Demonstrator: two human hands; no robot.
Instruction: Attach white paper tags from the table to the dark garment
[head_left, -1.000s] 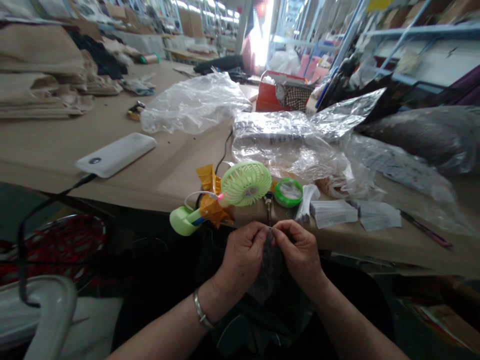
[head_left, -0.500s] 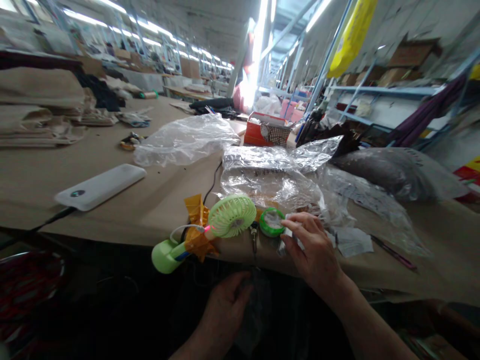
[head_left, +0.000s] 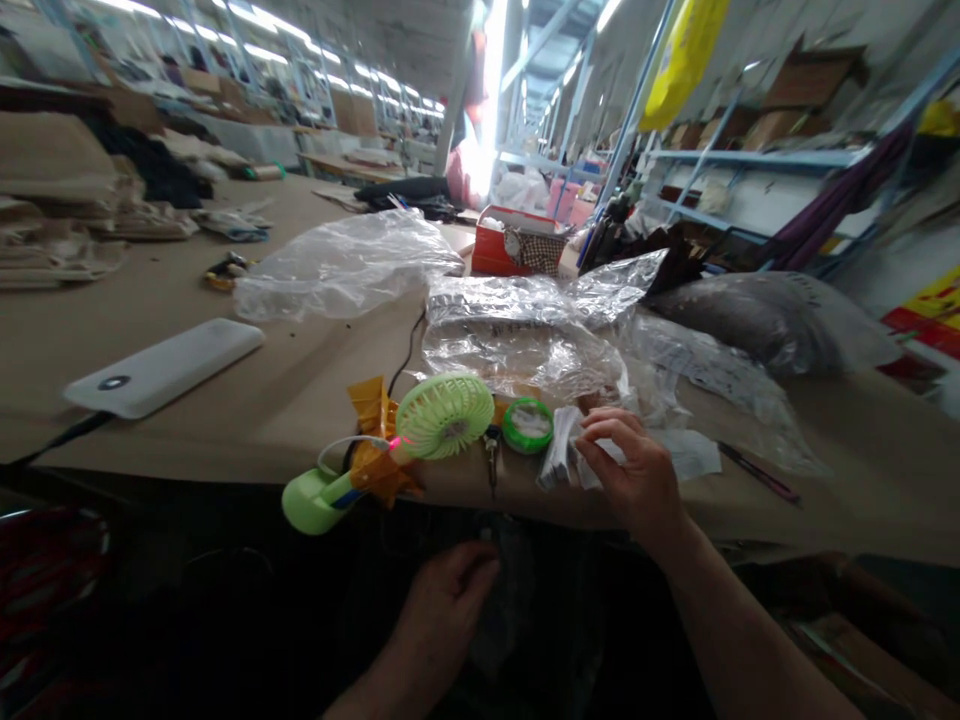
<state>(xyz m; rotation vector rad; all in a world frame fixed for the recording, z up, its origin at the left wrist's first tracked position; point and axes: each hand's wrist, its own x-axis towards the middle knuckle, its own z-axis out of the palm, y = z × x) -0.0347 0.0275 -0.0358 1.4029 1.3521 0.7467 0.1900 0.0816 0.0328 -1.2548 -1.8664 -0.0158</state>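
Observation:
My left hand [head_left: 454, 590] is low in the dark below the table edge, thumb and fingers pinched together. From its fingertips hangs a clear plastic bag [head_left: 510, 600], only faintly visible. Over the table's front edge is my right hand [head_left: 637, 480], its thumb and fingertips closed together; whatever they pinch is too small to make out. Just left of it lies a small stack of white paper labels [head_left: 559, 448]. Beside that stack stands a round green container [head_left: 527, 426] with whitish contents. White paper slips [head_left: 686, 453] lie behind and right of the hand.
A light-green fan [head_left: 444, 415] is fixed with brown tape [head_left: 379, 455] at the table edge. Left lies a white power bank [head_left: 165, 368] with a cable. Crumpled plastic bags [head_left: 525, 335] cover the middle. A dark red pen-like tool [head_left: 759, 473] lies right.
My right hand has drawn back slightly right from the white labels, which now show more fully. My left hand stays low with the bag. The whole view has shifted a little.

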